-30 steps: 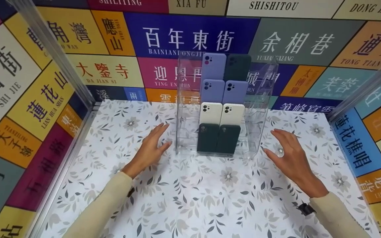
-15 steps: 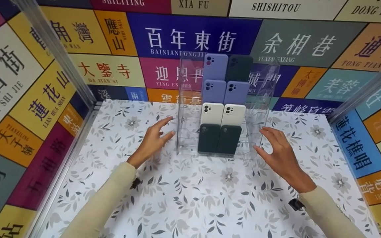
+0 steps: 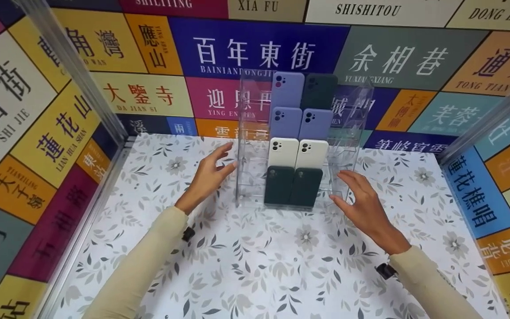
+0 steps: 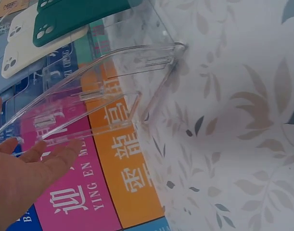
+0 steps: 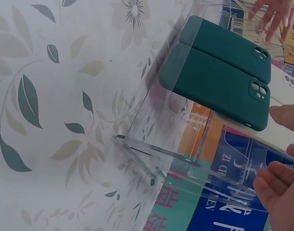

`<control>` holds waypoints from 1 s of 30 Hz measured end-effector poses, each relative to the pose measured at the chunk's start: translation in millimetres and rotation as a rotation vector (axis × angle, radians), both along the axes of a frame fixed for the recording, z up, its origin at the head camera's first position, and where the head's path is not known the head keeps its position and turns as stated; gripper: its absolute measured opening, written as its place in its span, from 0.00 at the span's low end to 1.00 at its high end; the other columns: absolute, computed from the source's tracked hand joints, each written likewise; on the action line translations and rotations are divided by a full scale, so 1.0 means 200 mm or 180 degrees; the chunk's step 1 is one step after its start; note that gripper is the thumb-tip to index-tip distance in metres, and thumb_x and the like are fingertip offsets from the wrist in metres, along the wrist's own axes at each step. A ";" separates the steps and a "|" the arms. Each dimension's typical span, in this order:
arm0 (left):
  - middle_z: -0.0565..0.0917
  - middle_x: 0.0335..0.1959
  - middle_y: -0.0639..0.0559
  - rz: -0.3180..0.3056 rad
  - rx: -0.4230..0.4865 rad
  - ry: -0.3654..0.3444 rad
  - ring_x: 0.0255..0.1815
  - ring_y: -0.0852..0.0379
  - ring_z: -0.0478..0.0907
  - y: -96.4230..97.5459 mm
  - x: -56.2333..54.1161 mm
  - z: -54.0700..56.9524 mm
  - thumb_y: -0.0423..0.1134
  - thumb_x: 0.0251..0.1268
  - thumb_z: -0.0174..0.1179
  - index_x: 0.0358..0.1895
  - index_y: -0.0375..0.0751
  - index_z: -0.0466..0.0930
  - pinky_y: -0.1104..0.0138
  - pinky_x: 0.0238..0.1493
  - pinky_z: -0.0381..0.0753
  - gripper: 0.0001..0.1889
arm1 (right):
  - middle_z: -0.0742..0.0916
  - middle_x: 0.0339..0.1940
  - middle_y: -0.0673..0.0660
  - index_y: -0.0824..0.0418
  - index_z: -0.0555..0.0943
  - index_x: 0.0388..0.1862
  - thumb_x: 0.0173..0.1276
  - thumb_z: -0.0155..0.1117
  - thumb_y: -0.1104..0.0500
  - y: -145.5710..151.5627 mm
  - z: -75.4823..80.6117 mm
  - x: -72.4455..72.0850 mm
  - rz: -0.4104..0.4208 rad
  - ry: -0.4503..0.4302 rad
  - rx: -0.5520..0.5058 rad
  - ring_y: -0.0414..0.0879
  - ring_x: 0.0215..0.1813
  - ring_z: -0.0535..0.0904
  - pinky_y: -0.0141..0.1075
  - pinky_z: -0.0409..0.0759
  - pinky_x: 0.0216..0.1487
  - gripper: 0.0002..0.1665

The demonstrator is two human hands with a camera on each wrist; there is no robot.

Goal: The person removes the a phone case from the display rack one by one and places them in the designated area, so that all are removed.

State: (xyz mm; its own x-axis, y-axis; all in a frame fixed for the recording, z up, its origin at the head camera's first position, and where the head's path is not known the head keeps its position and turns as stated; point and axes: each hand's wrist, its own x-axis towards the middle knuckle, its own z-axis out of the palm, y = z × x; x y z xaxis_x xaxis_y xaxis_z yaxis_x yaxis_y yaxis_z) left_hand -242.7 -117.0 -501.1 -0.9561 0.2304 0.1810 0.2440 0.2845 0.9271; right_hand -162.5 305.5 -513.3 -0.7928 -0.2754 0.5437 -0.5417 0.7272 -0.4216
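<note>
A clear acrylic tiered stand (image 3: 248,177) stands at the back middle of the table, holding phone cases two to a row. The top row pairs a purple case (image 3: 287,90) with a dark green case (image 3: 321,91); below come two purple ones, two white ones and, lowest, two dark green cases (image 5: 214,79). My left hand (image 3: 208,175) is at the stand's left side, fingers extended, fingertips right at its side panel (image 4: 103,60) in the left wrist view. On the right side, my right hand (image 3: 365,204) has thumb and fingers spread, overlapping the stand's right edge. Neither hand holds anything.
White tabletop (image 3: 246,270) with grey leaves and flowers lies under the stand. Panels of coloured street-name signs (image 3: 140,95) rise behind it and at both sides. Metal corner posts (image 3: 98,102) stand at the back left and back right.
My right hand has moved left, from beside the stand to its right edge. My left hand has moved slightly up and right, closer to the left panel. The stand and cases stay in place.
</note>
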 end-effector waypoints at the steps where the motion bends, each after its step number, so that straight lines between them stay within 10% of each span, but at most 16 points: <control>1: 0.72 0.83 0.40 -0.0005 0.0012 -0.0004 0.81 0.39 0.71 0.00 -0.01 0.01 0.37 0.82 0.66 0.84 0.40 0.68 0.43 0.74 0.76 0.33 | 0.83 0.69 0.68 0.69 0.81 0.72 0.61 0.86 0.70 0.00 0.00 0.00 -0.0005 -0.0027 -0.0022 0.65 0.71 0.79 0.19 0.57 0.76 0.40; 17: 0.72 0.83 0.38 0.0037 -0.0005 -0.0049 0.79 0.38 0.73 0.05 -0.09 0.04 0.37 0.82 0.66 0.86 0.40 0.65 0.46 0.78 0.73 0.35 | 0.84 0.69 0.67 0.70 0.81 0.72 0.62 0.85 0.69 -0.03 -0.04 -0.03 0.0018 -0.0148 -0.0194 0.64 0.71 0.80 0.20 0.62 0.74 0.39; 25: 0.71 0.82 0.35 -0.0025 0.0055 -0.0063 0.80 0.34 0.71 0.08 -0.14 0.07 0.37 0.83 0.65 0.87 0.38 0.63 0.45 0.75 0.75 0.36 | 0.83 0.69 0.67 0.68 0.81 0.73 0.64 0.85 0.68 -0.05 -0.03 -0.03 -0.0026 -0.0284 -0.0248 0.63 0.72 0.80 0.53 0.78 0.69 0.39; 30: 0.72 0.81 0.37 -0.0005 0.0096 -0.0055 0.79 0.35 0.72 0.10 -0.16 0.08 0.37 0.82 0.65 0.86 0.41 0.65 0.47 0.75 0.76 0.35 | 0.83 0.69 0.68 0.68 0.80 0.74 0.66 0.83 0.68 -0.07 -0.03 -0.04 -0.0035 -0.0373 -0.0304 0.64 0.70 0.82 0.57 0.80 0.68 0.38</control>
State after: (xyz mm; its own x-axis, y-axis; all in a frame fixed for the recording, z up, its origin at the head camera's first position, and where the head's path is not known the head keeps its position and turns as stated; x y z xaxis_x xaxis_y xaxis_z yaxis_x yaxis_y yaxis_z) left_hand -274.4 -97.8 -484.1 -0.9588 0.2266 0.1713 0.2284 0.2561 0.9393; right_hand -170.2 291.0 -519.3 -0.8551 -0.2178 0.4704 -0.4768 0.6864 -0.5490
